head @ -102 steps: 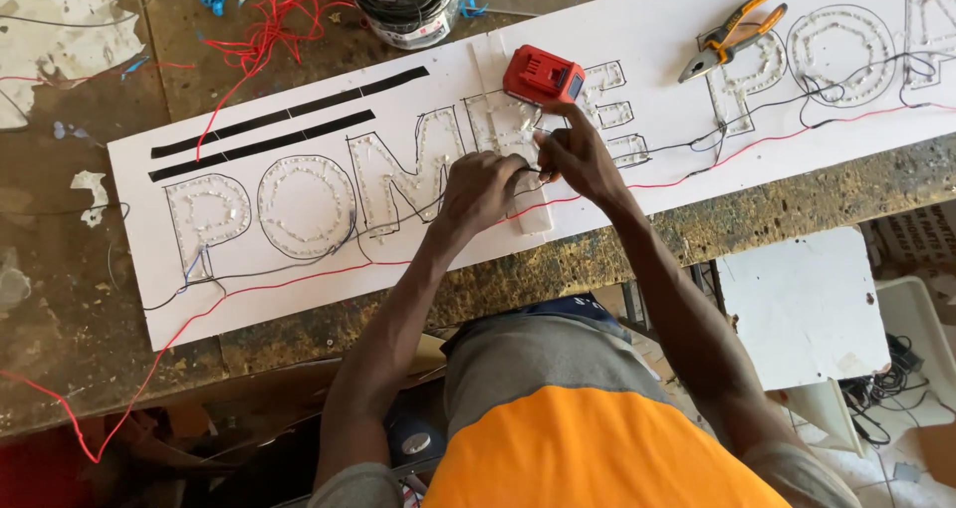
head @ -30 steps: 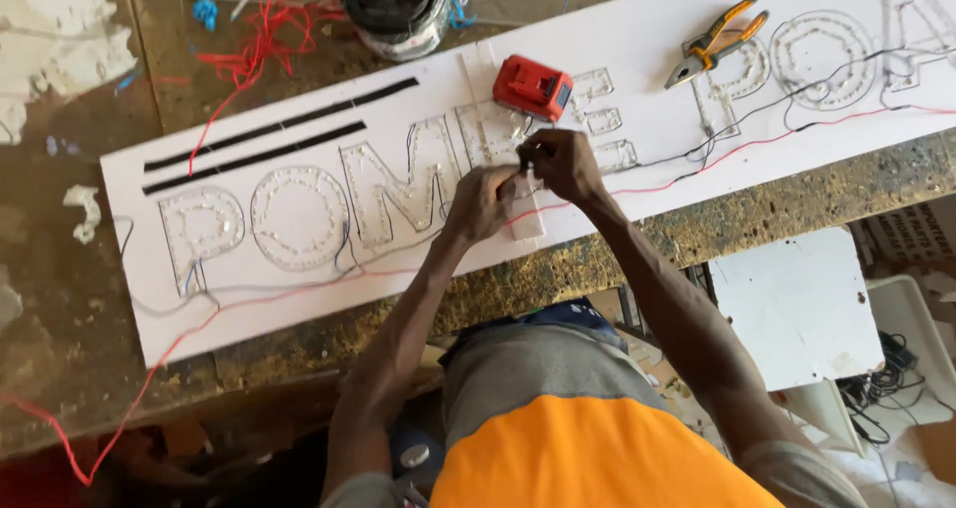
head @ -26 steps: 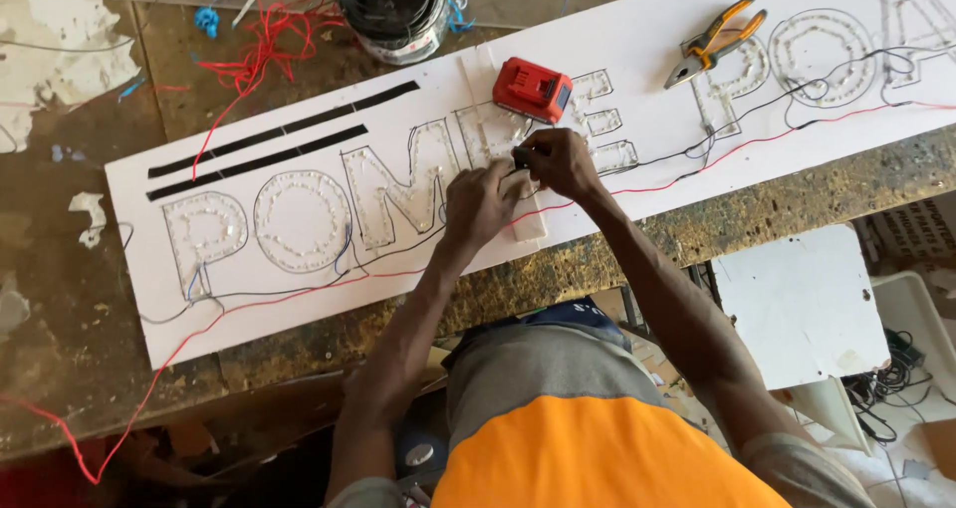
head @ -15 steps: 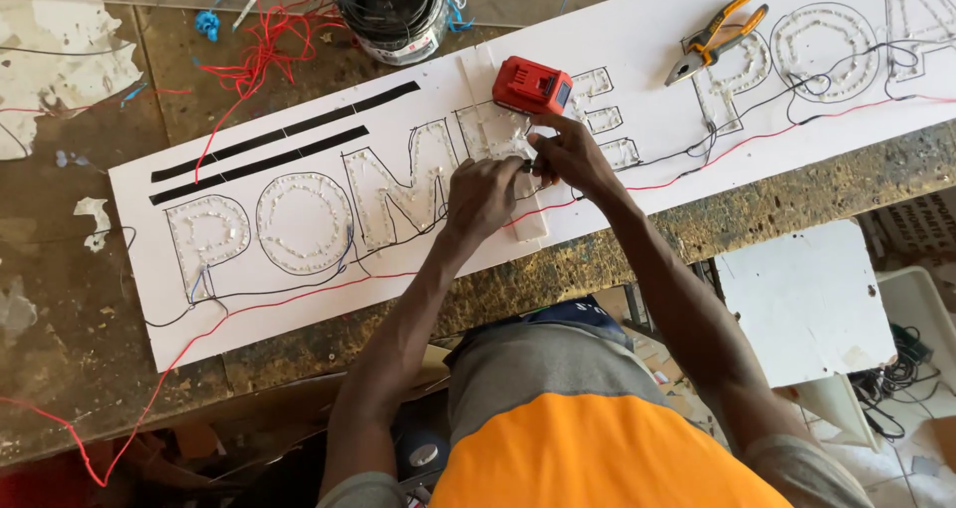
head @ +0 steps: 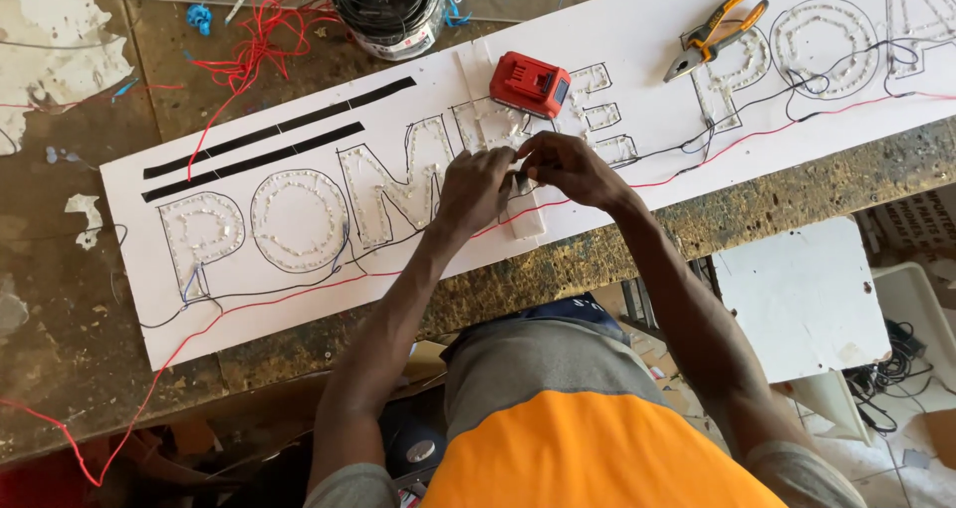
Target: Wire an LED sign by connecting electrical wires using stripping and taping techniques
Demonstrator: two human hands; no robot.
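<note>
- A round dark tub (head: 390,8) stands beyond the sign board's (head: 299,299) far edge, a coil of black wire inside it.
- The sign board is a long white panel lying slantwise across the worktop (head: 60,269), long axis left to right, its right end farther away.
- Outlined letters on the board are filled with small clear lamps; black and red wires (head: 299,291) trail under them.
- Left hand (head: 476,184) and right hand (head: 568,167) meet mid-board, fingertips pinched on a small part too tiny to tell.
- A red battery pack (head: 530,83) lies just beyond the hands; orange-handled pliers (head: 717,32) rest farther right.

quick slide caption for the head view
Both hands, left and right, meet over a white sign board beside a red battery.
</note>
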